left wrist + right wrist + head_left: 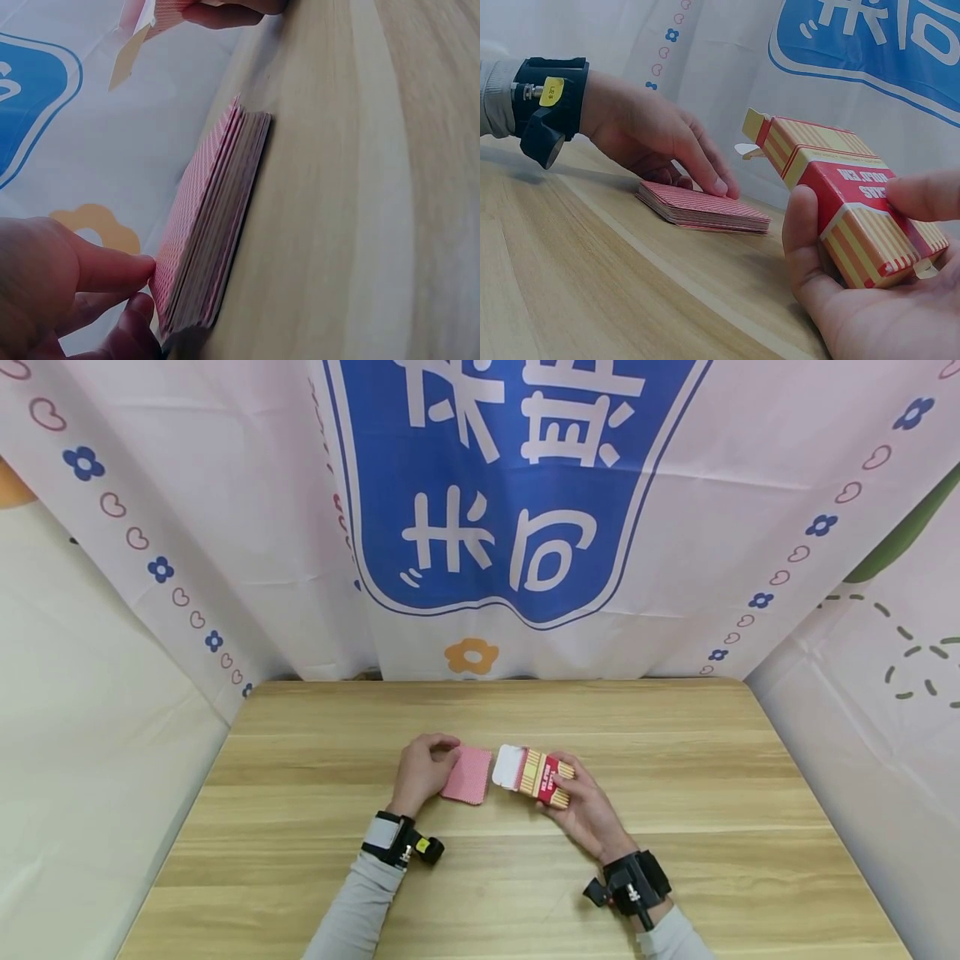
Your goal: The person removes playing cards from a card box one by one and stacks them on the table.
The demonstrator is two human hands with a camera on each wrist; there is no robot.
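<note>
A squared deck of playing cards [468,774] with a red-and-white patterned back lies face down on the wooden table. My left hand [427,768] pinches its left edge, with one fingertip [142,270] on the top card and other fingers curled by the side of the stack. To the right, my right hand [588,810] holds a striped yellow-and-red card box [855,195] above the table, between thumb and fingers. White lettering shows on the box's red band. The box's flap [508,766] stands open, pointing left toward the deck.
The wooden table [315,893] stretches around both hands. Behind its far edge hangs a white curtain [300,527] with a blue printed panel [487,527]. Pale cloth walls [97,710] stand at both sides. Each wrist wears a black strap [388,839] with a small camera.
</note>
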